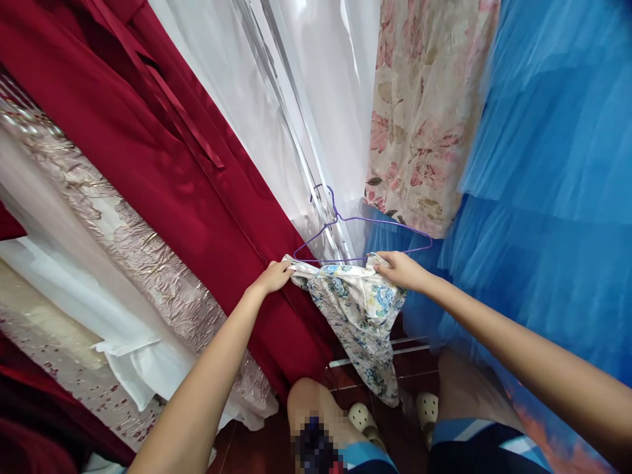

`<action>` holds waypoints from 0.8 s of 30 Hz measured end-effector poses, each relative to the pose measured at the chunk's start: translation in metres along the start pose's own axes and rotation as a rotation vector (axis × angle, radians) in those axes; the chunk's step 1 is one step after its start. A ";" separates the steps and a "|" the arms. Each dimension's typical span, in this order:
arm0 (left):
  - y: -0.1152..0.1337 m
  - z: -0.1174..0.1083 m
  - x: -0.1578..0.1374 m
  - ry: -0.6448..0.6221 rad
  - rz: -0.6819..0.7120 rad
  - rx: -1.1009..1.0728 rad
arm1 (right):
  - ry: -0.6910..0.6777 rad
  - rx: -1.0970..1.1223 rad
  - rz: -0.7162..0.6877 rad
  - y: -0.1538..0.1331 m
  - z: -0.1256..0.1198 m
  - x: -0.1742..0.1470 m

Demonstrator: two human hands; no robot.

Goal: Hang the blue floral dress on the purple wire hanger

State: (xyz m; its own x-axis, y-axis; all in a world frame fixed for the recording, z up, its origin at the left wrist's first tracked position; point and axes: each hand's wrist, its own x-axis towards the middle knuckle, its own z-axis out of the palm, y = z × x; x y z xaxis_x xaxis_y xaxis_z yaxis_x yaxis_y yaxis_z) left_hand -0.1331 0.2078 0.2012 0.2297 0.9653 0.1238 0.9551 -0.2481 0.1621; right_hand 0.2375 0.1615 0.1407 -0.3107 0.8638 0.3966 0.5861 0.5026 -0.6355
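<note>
A white garment with a blue floral print hangs down between my two hands. My left hand pinches its upper left corner, and my right hand grips its upper right part with the thumb on top. Just above the garment's top edge is a thin purple clothes hanger, its hook up by a white metal pole. The hanger's lower bar passes close behind the cloth near both hands; whether the cloth is fastened to it I cannot tell.
Long dresses hang all round: a dark red one on the left, white fabric behind, a pink-flowered one and a blue tulle one on the right. White poles stand in the middle. Below are cream clogs on dark red tiles.
</note>
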 end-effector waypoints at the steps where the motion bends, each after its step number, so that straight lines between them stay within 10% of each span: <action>1: 0.001 0.001 -0.001 0.012 0.003 -0.007 | -0.001 -0.001 -0.001 -0.002 0.001 -0.002; 24: -0.003 -0.019 -0.018 0.003 0.116 -0.071 | -0.039 0.016 0.012 -0.024 0.010 -0.018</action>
State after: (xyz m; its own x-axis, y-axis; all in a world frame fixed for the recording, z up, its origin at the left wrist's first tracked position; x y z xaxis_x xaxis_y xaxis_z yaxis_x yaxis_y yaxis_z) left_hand -0.1435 0.1894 0.2170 0.3375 0.9295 0.1490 0.9062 -0.3637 0.2157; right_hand 0.2215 0.1345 0.1426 -0.3326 0.8704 0.3631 0.5783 0.4924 -0.6505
